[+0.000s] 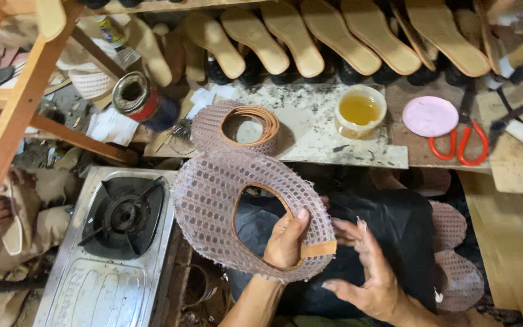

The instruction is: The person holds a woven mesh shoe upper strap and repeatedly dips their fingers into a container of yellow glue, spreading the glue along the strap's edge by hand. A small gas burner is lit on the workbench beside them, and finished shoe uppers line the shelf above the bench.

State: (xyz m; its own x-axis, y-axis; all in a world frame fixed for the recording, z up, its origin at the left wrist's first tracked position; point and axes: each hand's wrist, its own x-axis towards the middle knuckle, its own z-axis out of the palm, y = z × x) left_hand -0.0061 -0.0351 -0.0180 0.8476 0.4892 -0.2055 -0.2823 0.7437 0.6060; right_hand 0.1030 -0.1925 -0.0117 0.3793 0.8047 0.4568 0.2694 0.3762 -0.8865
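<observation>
- Mesh shoe upper (213, 206), pinkish with a tan-trimmed opening, is held above a dark cloth (394, 236) on the lap, right of a gas stove (122, 218).
- Left hand (286, 242) pinches its tan edge, thumb on top; the other fingers are hidden behind the mesh.
- Right hand (367, 272) hovers just beside it, fingers spread wide, holding nothing.
- Second mesh upper (234, 127) lies on the bench, partly covered by the held one.
- Insoles (310, 36) above are cut off at the frame's top.
</observation>
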